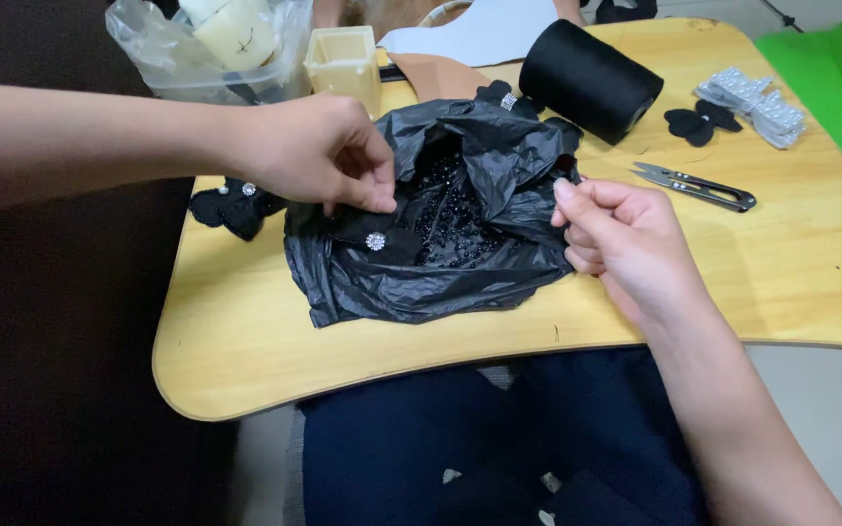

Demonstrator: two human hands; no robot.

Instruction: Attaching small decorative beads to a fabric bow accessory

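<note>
A crumpled black plastic bag (421, 278) lies open on the yellow wooden lap table (246, 341), with many small black beads (450, 219) inside. My left hand (319, 151) pinches the bag's left edge just above a black fabric flower with a rhinestone centre (375, 241). My right hand (626, 244) pinches the bag's right edge between thumb and fingers.
A black thread cone (587, 78) lies at the back. Thread snips (699, 185) rest right of the bag. More black fabric flowers (236, 205) (699, 122), a strip of pearl trim (752, 102), a cream box (343, 63) and a clear bag (207, 49) surround it.
</note>
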